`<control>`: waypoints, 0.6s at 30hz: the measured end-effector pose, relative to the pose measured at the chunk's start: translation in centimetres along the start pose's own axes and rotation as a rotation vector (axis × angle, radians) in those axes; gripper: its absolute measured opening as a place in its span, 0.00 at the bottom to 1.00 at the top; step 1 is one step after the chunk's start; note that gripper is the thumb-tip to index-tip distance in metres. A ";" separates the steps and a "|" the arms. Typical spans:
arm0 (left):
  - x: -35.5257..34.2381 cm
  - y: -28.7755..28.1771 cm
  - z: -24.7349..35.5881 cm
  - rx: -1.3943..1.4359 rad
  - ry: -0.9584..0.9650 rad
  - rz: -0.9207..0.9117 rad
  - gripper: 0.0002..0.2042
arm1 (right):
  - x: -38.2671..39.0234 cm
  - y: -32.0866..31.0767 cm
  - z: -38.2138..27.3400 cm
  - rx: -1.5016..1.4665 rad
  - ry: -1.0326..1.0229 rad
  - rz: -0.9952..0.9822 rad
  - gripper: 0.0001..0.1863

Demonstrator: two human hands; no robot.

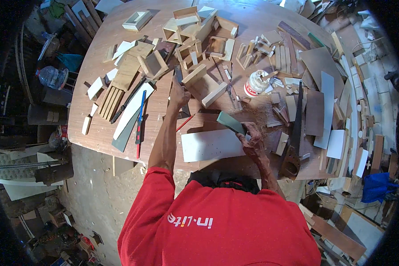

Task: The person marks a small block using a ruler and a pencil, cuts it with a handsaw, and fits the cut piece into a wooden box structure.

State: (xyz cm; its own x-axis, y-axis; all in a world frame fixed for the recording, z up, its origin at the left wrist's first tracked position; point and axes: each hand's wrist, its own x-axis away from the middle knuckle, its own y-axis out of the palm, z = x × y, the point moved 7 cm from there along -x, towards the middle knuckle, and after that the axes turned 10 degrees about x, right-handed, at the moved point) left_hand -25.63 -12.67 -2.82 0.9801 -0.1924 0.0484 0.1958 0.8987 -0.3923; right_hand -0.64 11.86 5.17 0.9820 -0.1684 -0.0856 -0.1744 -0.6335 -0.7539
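Observation:
My left hand (179, 95) reaches forward, its fingers closed at a long dark strip beside an open wooden frame (206, 86). Exactly what it grips is hard to make out. My right hand (253, 139) is closed on one end of a small green-faced piece of board (230, 122), which it holds tilted over a white board (210, 146). The white board lies flat near the table's front edge. A red pencil (185, 123) rests between my left forearm and that board.
On the wooden table (86, 137), a handsaw (295, 137) lies to the right and a white tub (255, 84) stands beyond my right hand. A red-and-blue tool (140, 124), wood strips (111, 102) and small boxes (137, 20) lie left and far. Offcuts crowd the right side.

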 end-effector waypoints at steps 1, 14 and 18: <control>0.7 -0.1 0.4 -0.028 0.057 0.016 0.36 | 0.1 0.1 0.3 -0.001 0.001 -0.002 0.17; 11.2 -0.2 1.3 -0.121 -0.082 0.210 0.34 | -1.7 1.8 -1.8 0.009 -0.116 -0.049 0.21; 16.5 5.6 2.3 0.974 -0.636 0.026 0.28 | -2.5 3.7 -2.0 -0.037 -0.176 0.020 0.21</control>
State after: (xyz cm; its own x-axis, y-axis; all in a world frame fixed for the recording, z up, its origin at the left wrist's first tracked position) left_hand -8.28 -9.90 -2.09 0.7691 -0.1855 0.6116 -0.1538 0.8751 0.4588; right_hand -3.84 8.45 3.92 0.9753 -0.0481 -0.2156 -0.1932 -0.6590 -0.7269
